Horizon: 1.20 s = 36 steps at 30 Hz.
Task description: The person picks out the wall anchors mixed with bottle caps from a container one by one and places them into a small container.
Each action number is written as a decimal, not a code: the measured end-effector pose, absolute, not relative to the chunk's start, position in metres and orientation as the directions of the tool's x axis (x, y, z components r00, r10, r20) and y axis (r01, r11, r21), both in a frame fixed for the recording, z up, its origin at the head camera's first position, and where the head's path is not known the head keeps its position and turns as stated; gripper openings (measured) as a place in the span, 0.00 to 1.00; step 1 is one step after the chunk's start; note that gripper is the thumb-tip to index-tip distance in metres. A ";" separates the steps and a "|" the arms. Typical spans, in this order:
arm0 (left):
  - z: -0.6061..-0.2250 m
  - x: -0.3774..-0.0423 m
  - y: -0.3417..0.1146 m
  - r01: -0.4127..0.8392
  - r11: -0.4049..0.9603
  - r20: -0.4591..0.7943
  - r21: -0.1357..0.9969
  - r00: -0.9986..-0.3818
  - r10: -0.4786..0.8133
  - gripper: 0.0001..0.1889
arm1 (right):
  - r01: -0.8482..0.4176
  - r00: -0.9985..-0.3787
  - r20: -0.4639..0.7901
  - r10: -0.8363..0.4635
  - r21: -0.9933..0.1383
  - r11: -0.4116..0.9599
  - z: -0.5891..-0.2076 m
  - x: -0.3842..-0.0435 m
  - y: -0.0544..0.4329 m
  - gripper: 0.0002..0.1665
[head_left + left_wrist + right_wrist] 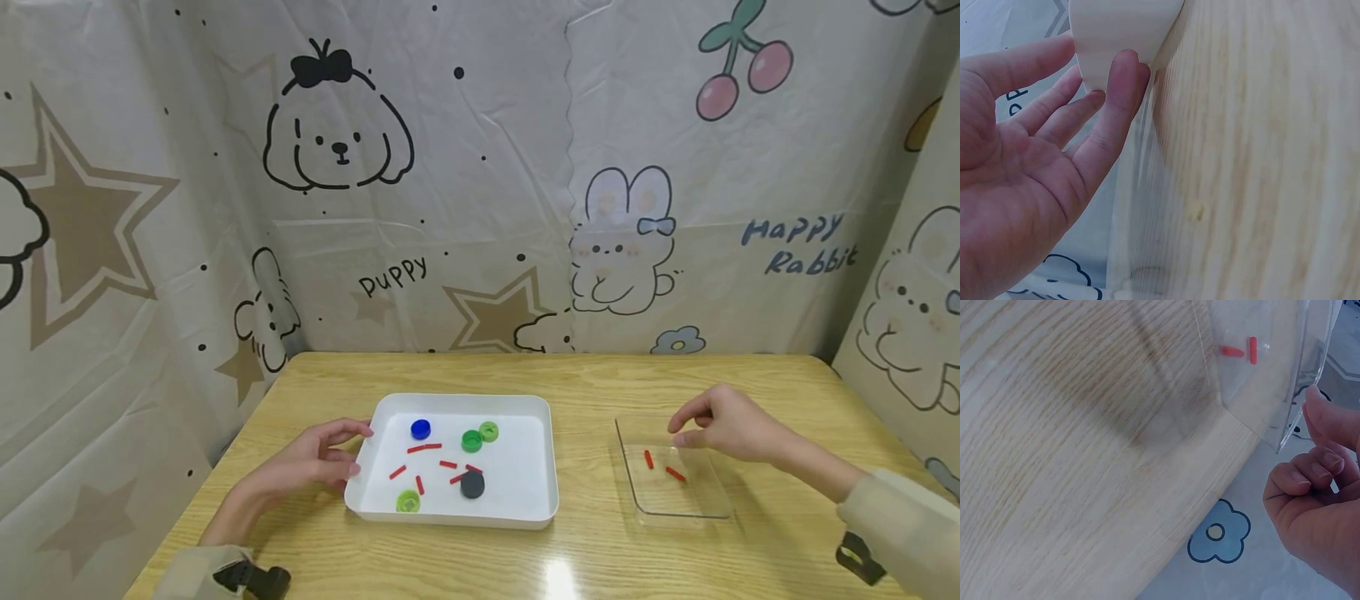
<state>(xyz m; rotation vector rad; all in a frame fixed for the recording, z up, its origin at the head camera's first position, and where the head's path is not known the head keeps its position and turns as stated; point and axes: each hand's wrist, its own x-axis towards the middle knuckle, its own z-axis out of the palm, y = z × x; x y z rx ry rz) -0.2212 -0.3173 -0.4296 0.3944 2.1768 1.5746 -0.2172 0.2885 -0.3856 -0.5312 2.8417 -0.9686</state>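
My left hand rests its fingertips against the outer left wall of a white tray. In the left wrist view the fingers lie fairly straight along that wall. Inside are a blue cap, a green cap, light green caps, a dark grey disc and several short red sticks. Over the far right part of a clear tray hovers my right hand, thumb and forefinger slightly apart with nothing seen between them. Two red sticks lie in the clear tray.
Both trays stand on a wooden table, with bare wood between them. A printed curtain hangs behind the table and along its sides. Each wrist wears a dark strap.
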 end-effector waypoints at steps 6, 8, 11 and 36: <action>-0.430 -0.220 -0.318 0.006 0.305 -0.149 0.952 -0.863 0.483 0.30 | -0.326 -0.927 0.047 -0.373 -0.594 0.735 -0.378 -0.216 0.285 0.06; -0.430 -0.220 -0.319 0.008 0.304 -0.148 0.953 -0.861 0.487 0.30 | -0.339 -0.923 0.059 -0.379 -0.590 0.733 -0.376 -0.216 0.281 0.05; -0.430 -0.220 -0.319 0.008 0.308 -0.150 0.951 -0.861 0.486 0.30 | -0.355 -0.918 0.072 -0.390 -0.588 0.727 -0.371 -0.217 0.274 0.05; -0.429 -0.220 -0.318 0.002 0.313 -0.156 0.950 -0.864 0.479 0.30 | -0.412 -0.853 0.032 -0.520 -0.653 0.635 -0.346 -0.223 0.205 0.03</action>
